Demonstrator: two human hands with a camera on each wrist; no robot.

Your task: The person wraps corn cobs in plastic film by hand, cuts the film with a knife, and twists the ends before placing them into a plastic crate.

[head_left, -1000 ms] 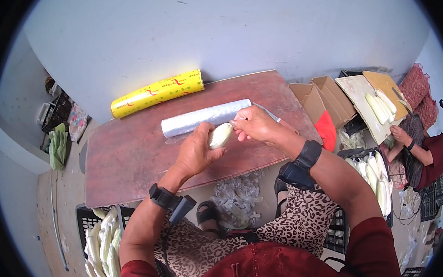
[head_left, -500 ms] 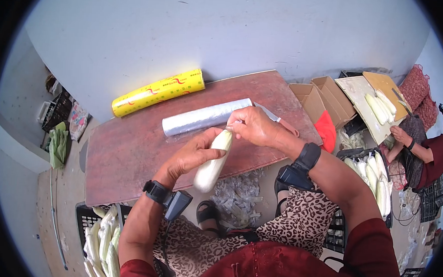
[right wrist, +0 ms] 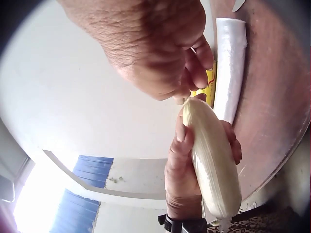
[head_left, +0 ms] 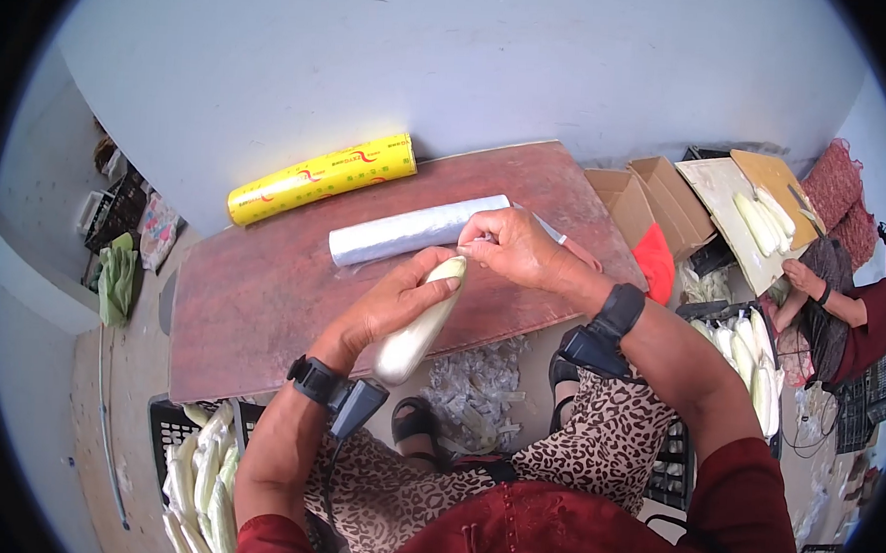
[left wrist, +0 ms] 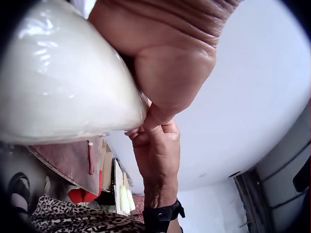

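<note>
An ear of corn (head_left: 418, 327) in pale husk, with glossy clear film over it, hangs slanted over the table's front edge, thick end down. My left hand (head_left: 387, 299) grips it around the upper part, thumb along the near side. The thumb and bent forefinger of my right hand (head_left: 513, 248) pinch the film at the ear's narrow top end. In the right wrist view the corn (right wrist: 214, 160) shows lengthwise husk lines. Its shiny wrapped side (left wrist: 63, 82) fills much of the left wrist view.
On the red table (head_left: 261, 307) lie a clear film roll (head_left: 415, 228), a yellow-wrapped roll (head_left: 323, 178) and a knife (head_left: 577, 251). Crates of corn stand at lower left (head_left: 202, 474) and right (head_left: 749, 358). Another person (head_left: 847, 308) works beside a board (head_left: 737, 212).
The ear has swung from pointing away, foreshortened, to slanting with its thick end down toward me. My left hand turned with it; the right hand stays at its narrow end.
</note>
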